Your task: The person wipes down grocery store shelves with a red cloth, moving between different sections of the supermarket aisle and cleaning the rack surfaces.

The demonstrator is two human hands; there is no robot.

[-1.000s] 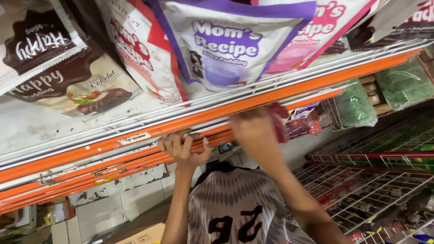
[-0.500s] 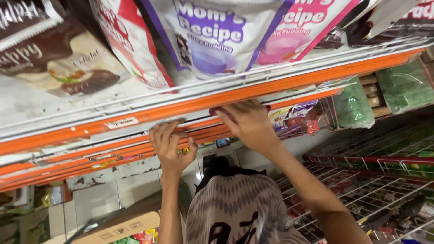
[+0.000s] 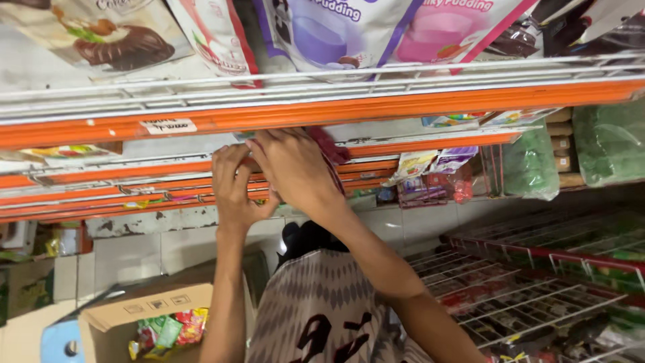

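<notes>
Orange wire shelf (image 3: 376,107), largest item, ran across the whole upper view; on it lay flat pouches, a purple pudding pouch (image 3: 329,33) beside a pink pudding pouch (image 3: 443,33), and a brown chocolate pouch (image 3: 101,33) at far left. Lower orange shelves (image 3: 101,191) were stacked beneath at left.

Wire basket rack (image 3: 537,275), right: red-edged compartments with green and dark packets, contents too small to tell.

Cardboard box (image 3: 141,316), near left on the floor, flaps open: held red, green and yellow snack packets (image 3: 171,329).

Green mesh bags (image 3: 608,144), far right, hung under the shelf.

Right hand (image 3: 295,168), raised beneath the shelf edge, fingers curled about a dark red packet (image 3: 329,144) that touched the shelf's underside; grip pinching the packet. Left hand (image 3: 235,188), just beside and touching the right, fingers bent upward at the lower shelf edge; its grip half curled, whether holding anything cannot be told.

Against the frame half a second before: both hands had drawn together and sat lower in view; the shelf pouches had shifted upward, and the box showed more fully.
</notes>
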